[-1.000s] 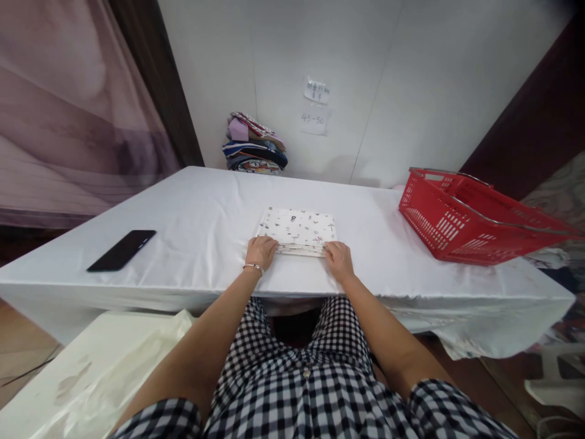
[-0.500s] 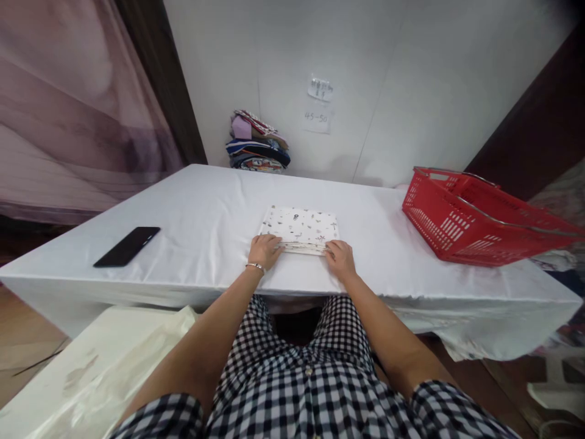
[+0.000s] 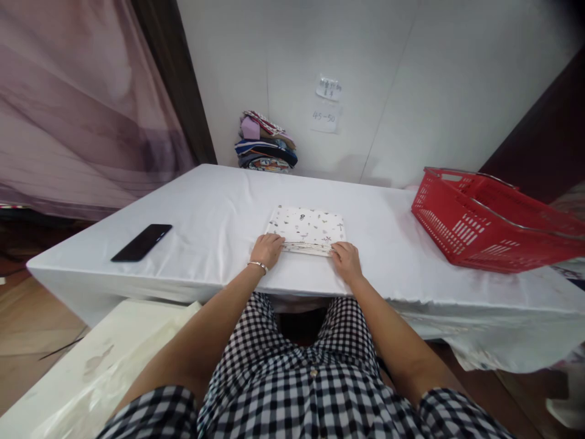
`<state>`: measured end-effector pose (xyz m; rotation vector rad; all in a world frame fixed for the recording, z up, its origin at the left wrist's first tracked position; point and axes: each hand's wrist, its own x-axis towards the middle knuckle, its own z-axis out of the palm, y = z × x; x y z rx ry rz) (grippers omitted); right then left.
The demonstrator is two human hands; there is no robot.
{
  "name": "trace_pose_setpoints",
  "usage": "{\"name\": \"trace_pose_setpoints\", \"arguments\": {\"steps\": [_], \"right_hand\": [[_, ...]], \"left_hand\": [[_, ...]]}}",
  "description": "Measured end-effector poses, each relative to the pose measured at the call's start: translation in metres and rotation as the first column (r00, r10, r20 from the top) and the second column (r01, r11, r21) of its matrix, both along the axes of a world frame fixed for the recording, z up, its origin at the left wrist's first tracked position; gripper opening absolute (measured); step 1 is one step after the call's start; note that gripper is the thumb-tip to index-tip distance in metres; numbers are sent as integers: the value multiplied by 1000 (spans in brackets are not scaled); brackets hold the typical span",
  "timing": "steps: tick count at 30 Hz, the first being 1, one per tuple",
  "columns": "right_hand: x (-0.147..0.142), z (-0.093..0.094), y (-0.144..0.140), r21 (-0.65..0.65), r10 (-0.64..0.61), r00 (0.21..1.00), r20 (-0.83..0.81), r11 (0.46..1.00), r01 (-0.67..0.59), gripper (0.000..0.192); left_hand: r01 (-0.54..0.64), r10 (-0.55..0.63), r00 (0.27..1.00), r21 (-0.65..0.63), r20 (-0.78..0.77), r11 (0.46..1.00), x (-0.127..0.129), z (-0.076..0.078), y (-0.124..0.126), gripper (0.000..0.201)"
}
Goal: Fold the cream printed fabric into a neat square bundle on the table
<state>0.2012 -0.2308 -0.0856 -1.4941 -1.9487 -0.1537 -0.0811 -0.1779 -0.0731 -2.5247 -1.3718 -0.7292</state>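
Observation:
A folded white cloth (image 3: 308,225) with small scattered prints lies flat on the white-covered table (image 3: 210,225) in front of me. Its layered folded edge faces my body. My left hand (image 3: 269,250) grips the near left corner, fingers bent over the layers; a bracelet circles that wrist. At the near right corner, my right hand (image 3: 346,260) holds the same edge between thumb and fingers. Both thumbs are largely hidden.
To the left lies a black phone (image 3: 142,242). A red basket (image 3: 493,228) stands at the right. Folded fabrics (image 3: 266,146) are piled by the wall, near paper notes (image 3: 325,117). A pale surface with plastic (image 3: 132,347) sits lower left.
The view has turned slightly left, so everything on the table appears a little further right. Both hands keep their hold on the cloth's near corners, and the cloth looks unchanged.

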Motion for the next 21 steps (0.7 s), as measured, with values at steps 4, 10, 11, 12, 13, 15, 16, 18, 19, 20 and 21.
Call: {"name": "trace_pose_setpoints", "arguments": {"steps": [4, 10, 11, 12, 13, 15, 16, 18, 19, 20, 21], "right_hand": [[0, 1, -1, 7, -5, 1000, 1, 1000, 5, 23], [0, 0, -1, 9, 1, 1000, 5, 1000, -1, 23], [0, 0, 0, 10, 3, 1000, 1, 1000, -3, 23], [0, -1, 0, 13, 4, 1000, -2, 1000, -4, 23], [0, -1, 0, 16, 5, 1000, -5, 1000, -5, 23], [0, -2, 1, 21, 3, 1000, -9, 1000, -3, 23], [0, -2, 1, 22, 2, 1000, -9, 1000, -2, 23], [0, -2, 1, 25, -1, 1000, -10, 1000, 1, 23], [0, -2, 1, 26, -2, 1000, -9, 1000, 2, 23], [0, -2, 1, 26, -3, 1000, -7, 1000, 3, 23], [0, -2, 1, 27, -2, 1000, -5, 1000, 3, 23]], "left_hand": [[24, -23, 997, 13, -76, 1000, 0, 9, 2, 22], [42, -31, 991, 84, -131, 996, 1, 21, 6, 22], [49, -37, 990, 87, -137, 995, 0, 21, 5, 22], [56, -44, 989, 83, -142, 995, -1, 19, 4, 22], [66, -55, 987, 74, -148, 995, -3, 17, 3, 21], [94, -84, 985, 55, -152, 994, -7, 13, 1, 21], [109, -100, 983, 50, -152, 993, -10, 10, 0, 22], [124, -116, 981, 46, -157, 991, -14, 7, 0, 25], [116, -108, 981, 44, -161, 992, -16, 7, 0, 27], [97, -89, 982, 40, -165, 994, -17, 6, 1, 27], [75, -68, 983, 35, -168, 997, -18, 7, 1, 26]]}}
